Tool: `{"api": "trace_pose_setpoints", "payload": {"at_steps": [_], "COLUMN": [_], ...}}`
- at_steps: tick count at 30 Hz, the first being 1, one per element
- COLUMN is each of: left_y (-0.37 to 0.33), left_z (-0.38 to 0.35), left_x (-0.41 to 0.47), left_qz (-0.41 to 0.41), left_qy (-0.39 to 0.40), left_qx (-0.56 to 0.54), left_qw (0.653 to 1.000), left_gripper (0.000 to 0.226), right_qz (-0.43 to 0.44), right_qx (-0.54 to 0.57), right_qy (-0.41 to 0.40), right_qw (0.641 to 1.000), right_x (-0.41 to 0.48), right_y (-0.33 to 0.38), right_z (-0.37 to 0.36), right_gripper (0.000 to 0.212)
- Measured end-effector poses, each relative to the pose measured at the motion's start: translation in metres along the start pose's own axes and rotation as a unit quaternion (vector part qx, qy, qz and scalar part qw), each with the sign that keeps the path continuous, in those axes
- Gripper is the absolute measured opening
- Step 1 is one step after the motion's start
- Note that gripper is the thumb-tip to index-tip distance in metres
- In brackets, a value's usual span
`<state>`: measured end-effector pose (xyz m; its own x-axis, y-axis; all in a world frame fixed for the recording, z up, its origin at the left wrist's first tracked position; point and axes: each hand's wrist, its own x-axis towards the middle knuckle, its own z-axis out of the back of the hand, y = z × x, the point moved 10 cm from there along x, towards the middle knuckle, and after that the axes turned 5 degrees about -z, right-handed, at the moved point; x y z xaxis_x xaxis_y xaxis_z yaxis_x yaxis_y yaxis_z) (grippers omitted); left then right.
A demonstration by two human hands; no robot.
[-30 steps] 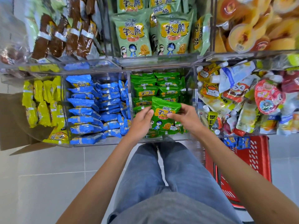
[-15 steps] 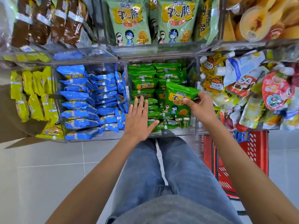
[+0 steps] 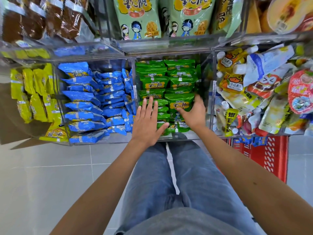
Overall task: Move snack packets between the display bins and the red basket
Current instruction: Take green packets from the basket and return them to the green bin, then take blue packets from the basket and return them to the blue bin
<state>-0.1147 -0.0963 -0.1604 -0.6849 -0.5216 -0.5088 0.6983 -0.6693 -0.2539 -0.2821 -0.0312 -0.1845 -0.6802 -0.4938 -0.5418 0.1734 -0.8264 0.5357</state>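
A green snack packet (image 3: pixel 179 102) stands among the rows of green packets (image 3: pixel 152 83) in the middle clear bin (image 3: pixel 186 136). My right hand (image 3: pixel 193 115) grips its lower right edge, thumb on the front and fingers behind it. Flat and with straight fingers, my left hand (image 3: pixel 148 122) rests on the front left green packets and holds nothing. The red basket (image 3: pixel 271 158) stands on the floor at the lower right, partly under the bins, with blue packets (image 3: pixel 254 140) showing at its top.
Blue packets (image 3: pixel 88 102) fill the bin to the left, with yellow packets (image 3: pixel 33 95) beyond them. A bin of mixed pouches (image 3: pixel 254 92) sits on the right. Larger pale green bags (image 3: pixel 137 17) stand on the shelf above. My legs in jeans and grey floor tiles (image 3: pixel 50 175) lie below.
My right hand has brought the green packet down from above the bin into the right-hand row. My left hand let go of it earlier and now lies flat on the front packets.
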Motion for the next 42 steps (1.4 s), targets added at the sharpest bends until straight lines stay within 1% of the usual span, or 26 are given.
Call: {"api": "trace_pose_setpoints", "payload": {"at_steps": [2, 5, 8, 12, 15, 19, 24, 28, 31, 36, 39, 42], "left_y": [0.000, 0.000, 0.000, 0.000, 0.000, 0.000, 0.000, -0.001, -0.001, -0.012, -0.017, -0.018], "left_z": [0.000, -0.001, -0.001, -0.001, -0.001, -0.003, -0.002, 0.006, 0.022, 0.057, 0.065, 0.056], "left_x": [0.000, 0.001, 0.001, 0.001, 0.000, 0.001, 0.002, 0.002, 0.001, -0.018, -0.035, -0.050], "left_qz": [0.002, 0.004, 0.003, -0.002, 0.001, 0.010, 0.016, 0.021, 0.036, 0.039, 0.052, 0.061], "left_qy": [-0.002, -0.003, -0.004, -0.006, -0.009, -0.009, -0.005, 0.005, 0.006, -0.030, -0.048, -0.035], "left_qx": [0.002, 0.006, 0.010, 0.003, -0.002, -0.001, -0.005, -0.047, -0.083, -0.125, -0.182, -0.257], "left_qw": [1.000, 1.000, 1.000, 1.000, 1.000, 1.000, 1.000, 0.999, 0.996, 0.991, 0.981, 0.964], "left_gripper": [0.085, 0.086, 0.086, 0.091, 0.090, 0.084, 0.084, 0.080, 0.072, 0.059, 0.051, 0.048], "right_qz": [0.010, 0.008, 0.027, 0.038, 0.038, 0.051, 0.029, 0.018, 0.015, 0.031, 0.027, 0.020], "right_qx": [-0.034, -0.054, -0.045, 0.018, 0.037, 0.012, -0.013, -0.017, -0.010, 0.008, 0.013, 0.048], "right_qy": [0.021, 0.031, 0.048, 0.029, 0.009, 0.007, 0.013, 0.026, 0.033, 0.062, 0.086, 0.074], "right_qw": [0.999, 0.998, 0.997, 0.999, 0.999, 0.999, 0.999, 0.999, 0.999, 0.998, 0.996, 0.996], "right_x": [0.002, 0.009, 0.016, 0.019, 0.019, 0.019, 0.016, 0.008, -0.005, -0.040, -0.059, -0.078], "right_y": [-0.003, -0.005, 0.001, 0.005, 0.008, 0.014, 0.003, 0.002, 0.005, 0.009, 0.001, -0.009], "right_z": [-0.007, -0.007, -0.003, 0.012, 0.014, 0.005, 0.005, 0.006, 0.015, 0.043, 0.059, 0.076], "right_gripper": [0.072, 0.068, 0.073, 0.066, 0.064, 0.057, 0.048, 0.052, 0.055, 0.050, 0.049, 0.046]}}
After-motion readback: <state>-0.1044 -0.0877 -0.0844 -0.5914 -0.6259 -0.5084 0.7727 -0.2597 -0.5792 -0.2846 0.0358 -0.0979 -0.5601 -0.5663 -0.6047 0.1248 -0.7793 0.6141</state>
